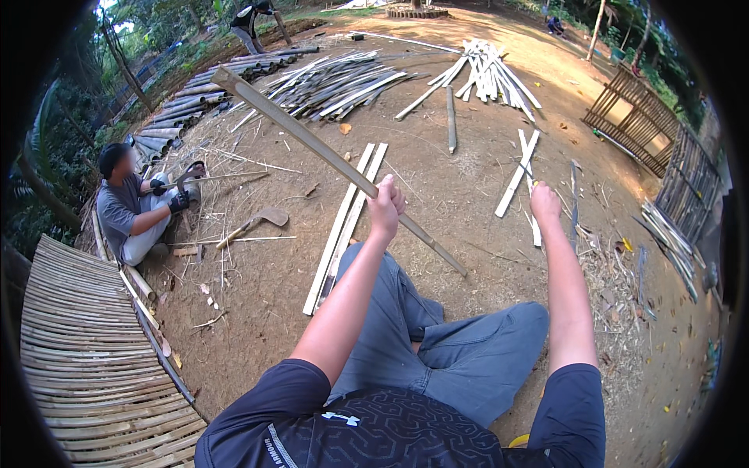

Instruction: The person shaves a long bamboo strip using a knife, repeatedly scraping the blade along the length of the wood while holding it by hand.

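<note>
My left hand (385, 209) is closed around a long split bamboo strip (300, 134). The strip slants from the upper left down to the ground in front of my bent legs. Out to the right, my right hand (545, 206) is a fist, knuckles up, with a small yellow bit and a thin dark edge showing at its far side. What it grips is mostly hidden. Just beyond this fist, pale strips (518, 173) lie crossed on the soil. Two pale bamboo strips (341, 226) lie side by side under my left forearm.
At the left, a gloved person (134, 204) sits holding a curved blade and a strip. A broad-bladed tool (268, 217) lies nearby. Bamboo poles (175, 109) and strip piles (335, 87) (493, 69) lie ahead. A slatted bamboo platform (97, 343) fills the lower left; panels (636, 117) stand right.
</note>
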{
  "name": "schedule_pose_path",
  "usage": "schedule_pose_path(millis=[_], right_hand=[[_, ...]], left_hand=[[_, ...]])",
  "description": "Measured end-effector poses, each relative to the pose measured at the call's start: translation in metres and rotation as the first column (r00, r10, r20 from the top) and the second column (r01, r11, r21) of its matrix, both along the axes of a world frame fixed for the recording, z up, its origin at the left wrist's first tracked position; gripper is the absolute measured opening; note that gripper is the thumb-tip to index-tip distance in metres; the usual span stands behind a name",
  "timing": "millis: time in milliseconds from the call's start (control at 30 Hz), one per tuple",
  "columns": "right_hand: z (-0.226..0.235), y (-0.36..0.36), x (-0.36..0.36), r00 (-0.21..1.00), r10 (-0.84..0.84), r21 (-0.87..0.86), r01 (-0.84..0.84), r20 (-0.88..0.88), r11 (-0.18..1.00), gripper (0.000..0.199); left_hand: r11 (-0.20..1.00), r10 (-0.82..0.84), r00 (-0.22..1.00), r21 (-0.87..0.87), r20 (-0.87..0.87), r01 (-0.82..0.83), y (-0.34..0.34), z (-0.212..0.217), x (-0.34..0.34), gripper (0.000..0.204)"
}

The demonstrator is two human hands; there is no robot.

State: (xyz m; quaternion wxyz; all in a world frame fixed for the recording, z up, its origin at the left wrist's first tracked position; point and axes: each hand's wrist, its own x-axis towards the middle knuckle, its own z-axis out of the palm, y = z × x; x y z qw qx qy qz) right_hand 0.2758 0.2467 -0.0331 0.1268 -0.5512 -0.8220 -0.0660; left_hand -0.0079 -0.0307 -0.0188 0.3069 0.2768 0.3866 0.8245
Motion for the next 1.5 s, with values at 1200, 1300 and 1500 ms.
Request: schedule_pose_path(millis=[1200,1300,1500], right_hand=[[-0.084,-0.069,0.02,0.959,-0.089,-0.513,-0.063,-0.267,0.856,0.044],[-0.115,-0.121,0.011,0.913,0.01,-0.572,-0.264,-0.408,0.777,0.045],[-0.15,-0.17,0.006,0.828,0.119,-0.528,-0.452,-0.548,0.719,0.041]], left_hand=[[0.997,-0.044,0.999,0.07,0.003,0.044,0.014,0.0,0.009,0.045],[1.0,-0.024,0.999,0.014,-0.025,0.025,0.014,0.006,0.008,0.046],[0.999,-0.03,0.999,-0.01,-0.018,0.03,0.019,0.009,0.005,0.047]])
